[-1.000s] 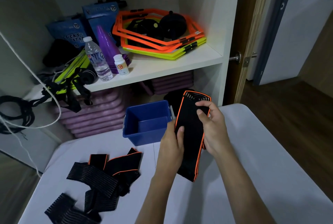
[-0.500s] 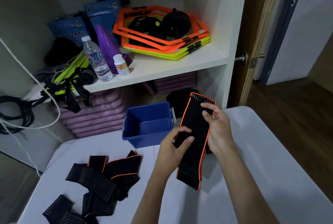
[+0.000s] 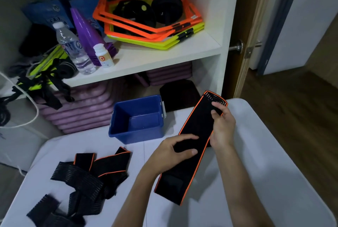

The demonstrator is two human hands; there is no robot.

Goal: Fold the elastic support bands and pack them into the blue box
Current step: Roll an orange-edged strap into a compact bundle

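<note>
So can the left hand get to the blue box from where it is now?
Probably yes. The blue box stands open just ahead of the left hand with bare table between them, but that hand is gripping the orange-edged band.

Two bare forearms reach in from the lower edge, each ending in a bare hand: the left hand (image 3: 171,151) and the right hand (image 3: 222,128); no sleeve shows on either arm up to where the picture cuts them off, so whatever is worn above cannot be told. Both wrists and all visible fingers are plain and uncovered; the nails that show are short and unpainted; nothing more of the person is in view.
</note>
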